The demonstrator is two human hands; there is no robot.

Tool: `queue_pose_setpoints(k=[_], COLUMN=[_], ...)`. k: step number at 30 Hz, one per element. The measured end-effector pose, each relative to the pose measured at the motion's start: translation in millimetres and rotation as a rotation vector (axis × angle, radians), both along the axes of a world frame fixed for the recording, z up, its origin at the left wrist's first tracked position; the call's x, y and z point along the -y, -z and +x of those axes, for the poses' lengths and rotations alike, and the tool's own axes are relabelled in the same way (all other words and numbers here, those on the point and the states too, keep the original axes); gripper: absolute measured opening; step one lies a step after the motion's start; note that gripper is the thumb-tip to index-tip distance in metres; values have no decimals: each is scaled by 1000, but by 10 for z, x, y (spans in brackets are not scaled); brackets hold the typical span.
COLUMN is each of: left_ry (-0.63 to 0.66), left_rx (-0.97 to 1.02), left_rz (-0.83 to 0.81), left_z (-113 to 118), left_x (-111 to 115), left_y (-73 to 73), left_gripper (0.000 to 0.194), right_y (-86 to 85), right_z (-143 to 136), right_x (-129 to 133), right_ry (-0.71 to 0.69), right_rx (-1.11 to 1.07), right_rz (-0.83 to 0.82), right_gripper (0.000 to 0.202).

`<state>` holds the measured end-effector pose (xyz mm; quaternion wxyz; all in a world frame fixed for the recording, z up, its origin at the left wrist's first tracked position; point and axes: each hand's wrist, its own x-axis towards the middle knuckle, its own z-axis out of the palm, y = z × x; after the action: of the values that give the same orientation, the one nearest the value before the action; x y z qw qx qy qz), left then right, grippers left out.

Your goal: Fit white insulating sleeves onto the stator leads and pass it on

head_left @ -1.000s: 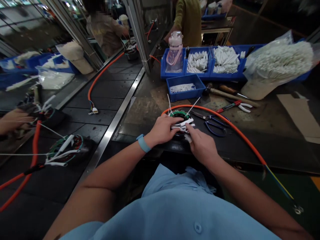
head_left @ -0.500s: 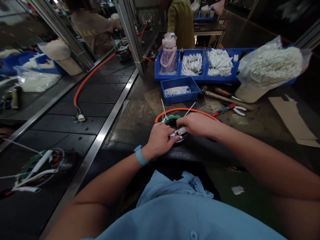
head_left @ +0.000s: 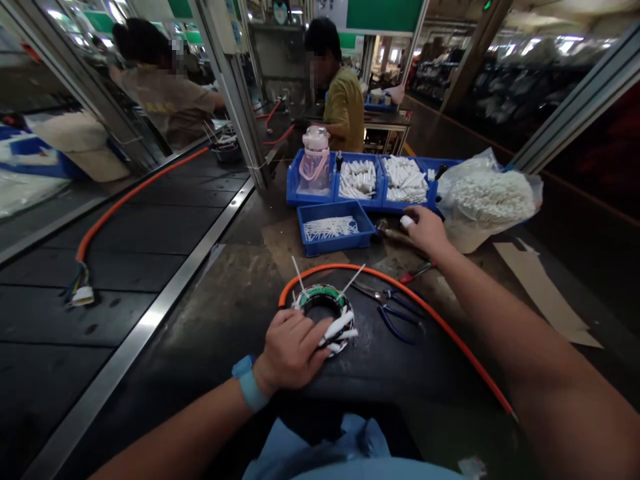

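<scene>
A: What shape is the wound ring (head_left: 345, 301)?
B: Annular, with a green, corded far rim and a dark hollow centre. It lies on the dark, scuffed table (head_left: 240, 287), directly before the wearer.
A: Its orientation?
B: The opening faces up, the ring's axis roughly upright. Smooth white sleeves (head_left: 340, 325) point rightward and slightly away from the wearer; two thin white strips (head_left: 351, 282) rise from the far side, leaning apart. A glossy orange cable (head_left: 380, 272) arcs from the left around the far side, then down to the right.
A: And the hands?
B: The left hand (head_left: 293, 350) curls over the ring's near left side, thumb and forefinger pinching the sleeves' base. The right hand (head_left: 425, 230), partly curled, hovers beside the small blue plastic tray (head_left: 333, 248). White material (head_left: 407, 221) shows at its fingertips; whether held or worn, one cannot tell.
</scene>
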<state>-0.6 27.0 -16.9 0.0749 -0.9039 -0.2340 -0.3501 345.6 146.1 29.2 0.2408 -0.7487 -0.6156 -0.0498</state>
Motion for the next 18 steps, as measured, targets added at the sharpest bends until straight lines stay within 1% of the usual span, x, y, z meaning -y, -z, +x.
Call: queue_pose_setpoints(k=[2,4,6,9,11,13,16,18], left_ry=[-7,-15,-15,9,17,4,-21,-12], left_rx=[35,52,69,115,126,117,109,113], left_rz=[33,38,31,6,-16,-32,-48,-60], left_z=[10,15,15,12,13,15,18,17], left_x=[-24,-36,-42,-54,-64,-72,-74,-70], left_y=[42,69,89,119,136,145,146,151], left_gripper=[39,39,37,37,39,42,45,44], right_y=[-35,-81,-117,-126,-108,-89,-80,-84], right_z=[269,447,556,659,719,778,849,871], right_x=[-375,-694,-962,-1277,-1417,-1495,-1521,-1505], right_ry=[85,127,151,130,93,54,-20,-52], right_rx=[83,140,206,310,377,433,573,651], right_rz=[15,22,13,-28,-60,-79,-107,-134], right_gripper=[40,43,43,37,30,27,28,29])
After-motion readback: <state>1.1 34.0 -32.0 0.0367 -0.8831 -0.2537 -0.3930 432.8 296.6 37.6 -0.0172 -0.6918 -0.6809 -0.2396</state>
